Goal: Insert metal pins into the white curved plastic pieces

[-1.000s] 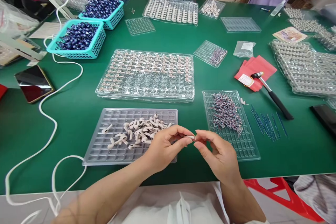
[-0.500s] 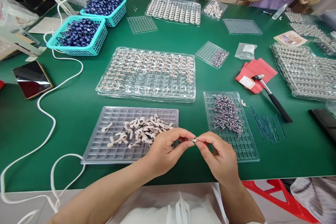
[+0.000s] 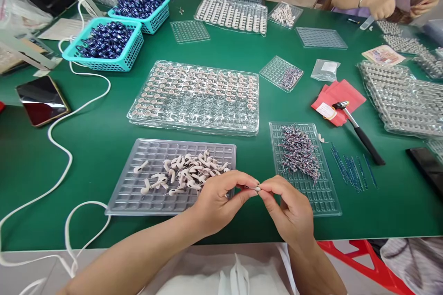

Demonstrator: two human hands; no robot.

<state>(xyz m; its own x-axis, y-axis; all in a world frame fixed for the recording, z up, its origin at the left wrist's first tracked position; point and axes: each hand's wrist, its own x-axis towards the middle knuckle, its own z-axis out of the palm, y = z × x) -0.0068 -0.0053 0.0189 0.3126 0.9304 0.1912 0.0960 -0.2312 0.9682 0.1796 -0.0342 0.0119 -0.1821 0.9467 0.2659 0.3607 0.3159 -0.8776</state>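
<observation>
Between my two hands, above the table's front edge, is a small white earbud shell (image 3: 257,188), mostly covered by fingertips. My left hand (image 3: 218,203) pinches it between thumb and forefinger. The tips of my right hand (image 3: 290,212) close on its other end; whether they also hold a tiny part is too small to tell. Beneath and left of my left hand lies a grey plastic tray (image 3: 121,193) with a heap of loose white earbud shells (image 3: 188,170). Behind my right hand, a clear tray (image 3: 328,200) carries a pile of small parts with thin wires (image 3: 299,152).
A large blister tray (image 3: 194,124) partly filled with earbud shells lies ahead. Two turquoise baskets (image 3: 134,53) hold dark blue parts. A hammer (image 3: 363,138) rests by red bags (image 3: 346,90). A white cable (image 3: 72,147) and phone (image 3: 43,101) lie left. Two co-workers sit opposite.
My hands keep nearly the same pinch on the earbud shell, with only slight finger movement. The right-hand co-worker's hands have moved lower and farther apart. The view has shifted slightly.
</observation>
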